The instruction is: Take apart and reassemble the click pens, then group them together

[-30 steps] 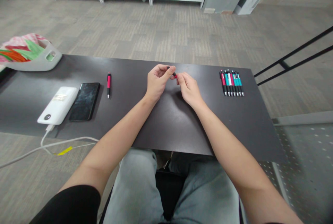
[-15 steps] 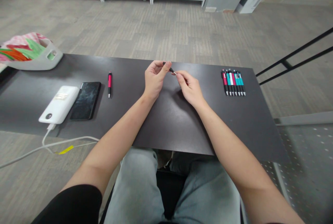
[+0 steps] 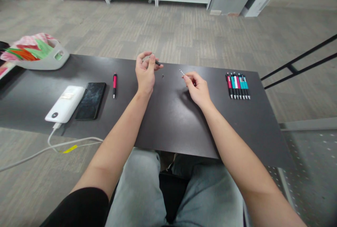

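Observation:
My left hand (image 3: 146, 71) is raised over the far edge of the table, closed on a short black pen part (image 3: 157, 63) that juts out between the thumb and fingers. My right hand (image 3: 196, 86), apart from the left, pinches a thin, light-coloured pen refill (image 3: 182, 72) that points up and left; its lower end is hidden in the fingers. Between the hands, a tiny dark piece (image 3: 163, 76) appears on or just above the table; it is too small to make out.
On the dark table (image 3: 173, 128), a red-and-black pen (image 3: 114, 85) lies left of my hands. Beyond it are a black phone (image 3: 91, 100) and a white power bank (image 3: 65, 104) with a cable. Several pens (image 3: 238, 85) lie in a row on the right. A white basket (image 3: 52, 62) stands far left.
The hands have moved apart, the left going left and up with the black pen part. The thin refill now shows clear of it in my right hand. A tiny piece has appeared between them.

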`<state>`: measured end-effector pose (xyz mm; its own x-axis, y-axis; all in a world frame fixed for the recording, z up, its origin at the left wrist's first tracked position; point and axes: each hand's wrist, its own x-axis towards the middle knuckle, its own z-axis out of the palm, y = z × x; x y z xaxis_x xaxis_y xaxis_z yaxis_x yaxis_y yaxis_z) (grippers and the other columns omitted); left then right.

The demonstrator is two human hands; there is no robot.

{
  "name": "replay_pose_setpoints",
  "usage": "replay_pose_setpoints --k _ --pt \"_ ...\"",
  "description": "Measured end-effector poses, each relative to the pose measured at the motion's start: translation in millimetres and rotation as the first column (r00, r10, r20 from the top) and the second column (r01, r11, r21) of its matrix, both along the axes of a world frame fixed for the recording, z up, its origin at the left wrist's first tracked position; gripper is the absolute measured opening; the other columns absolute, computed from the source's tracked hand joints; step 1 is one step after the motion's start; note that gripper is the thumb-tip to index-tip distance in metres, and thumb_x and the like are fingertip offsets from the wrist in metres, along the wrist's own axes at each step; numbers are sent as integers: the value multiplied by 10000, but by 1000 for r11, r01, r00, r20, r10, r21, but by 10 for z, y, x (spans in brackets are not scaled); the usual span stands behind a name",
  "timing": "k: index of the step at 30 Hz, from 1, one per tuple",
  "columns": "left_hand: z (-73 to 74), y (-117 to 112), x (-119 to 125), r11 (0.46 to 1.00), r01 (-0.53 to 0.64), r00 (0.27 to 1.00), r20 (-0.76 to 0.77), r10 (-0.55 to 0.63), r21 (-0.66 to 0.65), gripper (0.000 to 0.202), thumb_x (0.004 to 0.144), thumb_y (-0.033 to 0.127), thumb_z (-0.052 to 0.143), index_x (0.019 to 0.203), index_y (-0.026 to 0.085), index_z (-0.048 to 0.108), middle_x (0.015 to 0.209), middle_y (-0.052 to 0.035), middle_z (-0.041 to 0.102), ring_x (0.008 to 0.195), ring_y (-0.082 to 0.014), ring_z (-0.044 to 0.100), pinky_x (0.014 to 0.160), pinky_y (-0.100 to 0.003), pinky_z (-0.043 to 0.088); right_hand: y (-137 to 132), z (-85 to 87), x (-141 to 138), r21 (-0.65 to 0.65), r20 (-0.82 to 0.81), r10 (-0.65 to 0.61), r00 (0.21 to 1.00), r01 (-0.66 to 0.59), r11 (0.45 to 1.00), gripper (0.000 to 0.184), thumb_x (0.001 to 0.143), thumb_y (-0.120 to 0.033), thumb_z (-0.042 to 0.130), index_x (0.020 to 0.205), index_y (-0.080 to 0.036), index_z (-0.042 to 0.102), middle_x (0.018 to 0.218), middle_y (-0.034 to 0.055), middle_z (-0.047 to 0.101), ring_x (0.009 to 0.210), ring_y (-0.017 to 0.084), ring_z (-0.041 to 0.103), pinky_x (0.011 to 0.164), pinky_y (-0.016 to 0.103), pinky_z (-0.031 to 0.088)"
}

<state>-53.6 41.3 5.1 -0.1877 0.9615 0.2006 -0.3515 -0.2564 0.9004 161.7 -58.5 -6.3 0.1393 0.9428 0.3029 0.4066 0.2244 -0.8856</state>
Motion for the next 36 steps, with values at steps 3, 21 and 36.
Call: replay_pose_setpoints --k 3,21,36 --pt "-64 81 -79 1000 12 1000 -26 -13 -29 541 871 735 1075 1094 333 789 943 -10 783 830 -180 792 866 -337 686 3 -7 9 8 0 -8 1000 8 1000 466 1074 -774 731 1037 -311 759 766 -31 561 753 218 467 810 373 455" --pt "-65 -101 -224 934 321 606 -792 -74 158 651 795 251 1042 1417 308 860 1340 -107 930 1219 -362 840 1314 -541 411 22 -50 40 22 7 -6 1000 6 1000 434 1087 -720 753 1044 -289 781 779 -27 595 759 210 481 812 364 472" --pt "-31 -162 -249 948 307 145 -979 -140 -90 571 1058 426 893 1616 373 787 1632 -112 730 1566 -418 559 1289 -594 328 23 -89 74 41 123 24 992 -29 999 414 1140 -689 700 1073 -295 807 822 2 617 754 220 503 802 384 490"
